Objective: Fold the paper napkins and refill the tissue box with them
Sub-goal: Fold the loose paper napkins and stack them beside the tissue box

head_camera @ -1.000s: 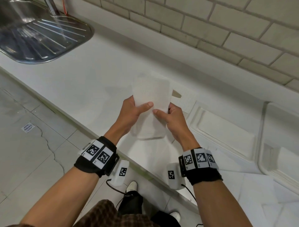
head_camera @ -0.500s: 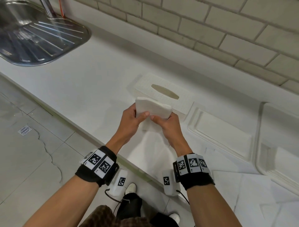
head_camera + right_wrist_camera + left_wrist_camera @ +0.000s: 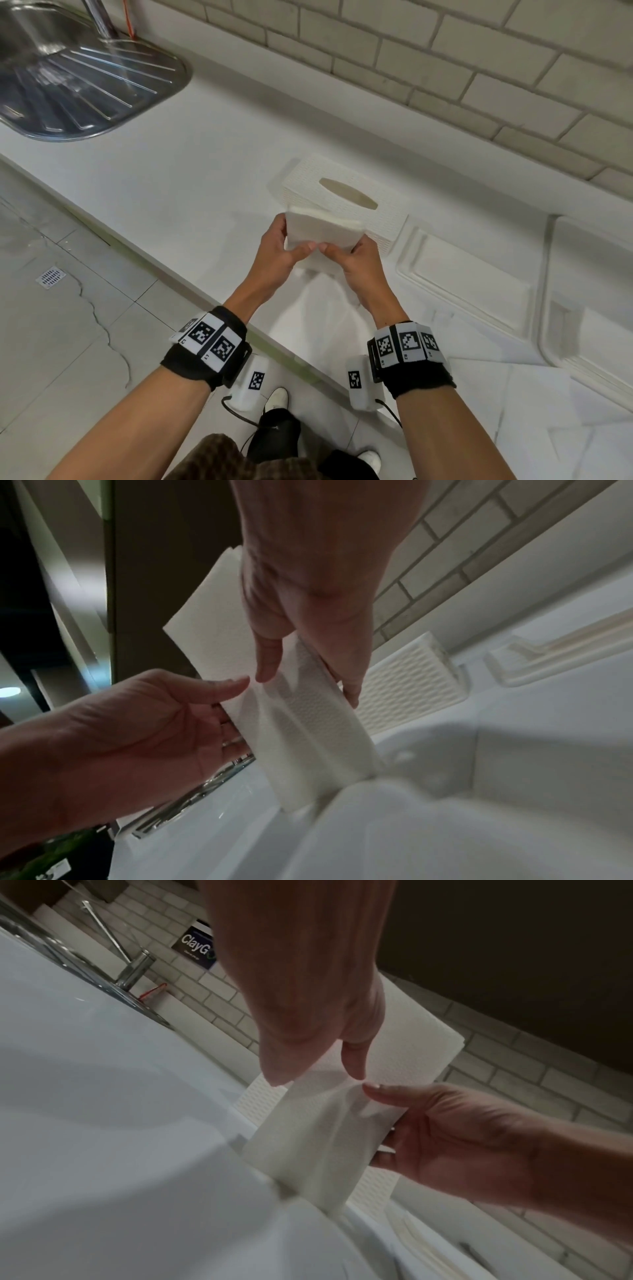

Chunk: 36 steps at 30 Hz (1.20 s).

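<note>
Since the earlier frames the napkin [image 3: 323, 233], then held upright and unfolded, has been doubled over into a shorter, thicker pad and lowered, so that the box [image 3: 346, 202] behind it is now uncovered.

Nearest the counter's front edge, the left hand [image 3: 279, 255] and right hand [image 3: 359, 263] are seen side by side above the counter [image 3: 205, 178]. The napkin is pinched by each hand, thumb on the near face and fingers behind it; in the wrist views its lower end hangs free, close to the counter.

Just beyond the hands, the box stands on the counter toward the wall, its oval slot showing no napkin. To the right, a tray [image 3: 462, 284] lies beside the box.

Judged from this, one fold is made but not yet finished. Insertion through the slot remains, and the refill appears barely begun.
</note>
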Tool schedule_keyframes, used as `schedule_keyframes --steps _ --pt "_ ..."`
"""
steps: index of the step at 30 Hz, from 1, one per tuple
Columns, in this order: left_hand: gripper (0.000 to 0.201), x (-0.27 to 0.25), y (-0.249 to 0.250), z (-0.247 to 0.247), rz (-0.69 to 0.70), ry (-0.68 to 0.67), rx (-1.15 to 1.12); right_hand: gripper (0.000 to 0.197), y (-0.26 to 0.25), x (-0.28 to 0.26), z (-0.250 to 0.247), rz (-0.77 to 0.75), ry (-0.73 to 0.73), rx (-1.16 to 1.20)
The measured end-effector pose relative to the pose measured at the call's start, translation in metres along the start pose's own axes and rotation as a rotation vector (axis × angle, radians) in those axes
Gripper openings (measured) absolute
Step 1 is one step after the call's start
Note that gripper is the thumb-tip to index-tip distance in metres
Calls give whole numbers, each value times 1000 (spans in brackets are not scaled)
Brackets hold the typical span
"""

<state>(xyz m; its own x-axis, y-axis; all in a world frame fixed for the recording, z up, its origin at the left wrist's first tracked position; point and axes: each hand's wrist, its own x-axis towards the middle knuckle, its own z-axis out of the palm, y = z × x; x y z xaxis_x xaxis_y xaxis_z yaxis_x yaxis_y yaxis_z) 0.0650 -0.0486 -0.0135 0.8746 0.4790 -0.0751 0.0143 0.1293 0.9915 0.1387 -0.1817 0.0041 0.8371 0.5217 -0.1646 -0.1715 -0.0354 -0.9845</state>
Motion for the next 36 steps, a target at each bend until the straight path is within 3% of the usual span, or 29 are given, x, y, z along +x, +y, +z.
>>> schedule_keyframes --steps 4,8,12,14,18,22,28,31,36 --pt "29 1 1 1 47 1 120 27 -13 -3 -4 -34 -13 -54" --pt "18 10 16 -6 99 -28 321 20 -58 -2 -22 -197 -35 -171" --pt "11 13 28 2 113 -97 417 19 -71 3 -28 -109 -183 -534" --pt "17 14 32 1 82 -132 382 13 -67 5 -32 -78 -141 -615" --pt "27 21 28 -30 -55 -51 136 24 -51 6 -56 45 21 -302" --pt "39 17 14 -40 -197 -5 -141 27 -18 5 -56 124 29 -37" --pt "18 11 7 -36 -85 55 34 24 16 0 -45 132 89 -95" --pt "25 9 4 -40 -60 54 45 23 21 2 -42 124 78 -83" --pt "40 7 -19 -51 -136 110 168 23 32 1 -38 186 41 -75"
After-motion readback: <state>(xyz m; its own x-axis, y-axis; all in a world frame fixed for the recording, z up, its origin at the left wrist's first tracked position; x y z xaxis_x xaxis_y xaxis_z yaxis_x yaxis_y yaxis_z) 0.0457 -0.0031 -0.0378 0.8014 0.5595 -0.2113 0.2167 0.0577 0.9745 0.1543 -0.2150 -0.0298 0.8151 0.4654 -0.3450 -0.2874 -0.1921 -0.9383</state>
